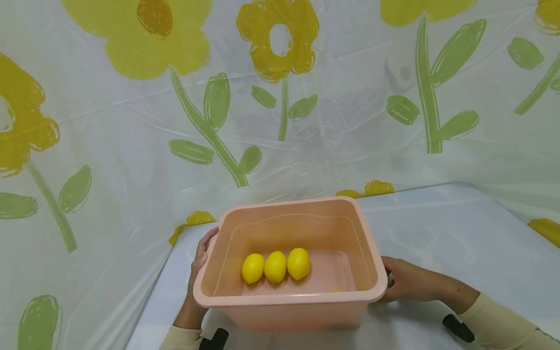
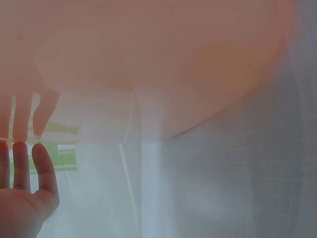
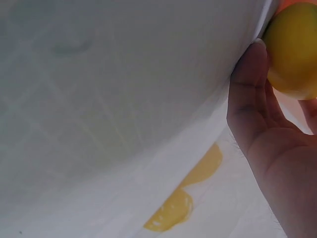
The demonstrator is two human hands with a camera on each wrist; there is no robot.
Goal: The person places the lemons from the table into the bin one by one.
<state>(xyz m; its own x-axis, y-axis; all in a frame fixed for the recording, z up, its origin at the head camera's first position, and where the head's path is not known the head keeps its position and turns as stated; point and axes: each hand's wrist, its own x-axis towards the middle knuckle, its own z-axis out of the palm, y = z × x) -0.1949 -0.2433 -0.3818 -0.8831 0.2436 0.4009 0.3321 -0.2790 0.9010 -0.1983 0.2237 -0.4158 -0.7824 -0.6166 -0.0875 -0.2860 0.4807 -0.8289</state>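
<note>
A pink plastic basin [image 1: 290,298] stands on the table in the head view. Three yellow lemons [image 1: 275,267] lie in a row on its floor, and a sliver of yellow shows behind the front rim. My left hand [image 1: 200,260] is at the basin's left side; in the left wrist view its fairly straight fingers [image 2: 45,171] touch the glossy outer wall and are mirrored in it. Beside the basin's right wall is my right hand [image 1: 409,280]. The right wrist view shows it gripping a lemon [image 3: 294,52] between thumb and fingers; the basin's rim hides this lemon from the head view.
The pale table [image 1: 437,233] extends to the right of the basin. Behind and to the left hangs a whitish sheet [image 1: 341,160] printed with yellow flowers and green leaves. Dark straps [image 1: 458,328] sit by both sleeves.
</note>
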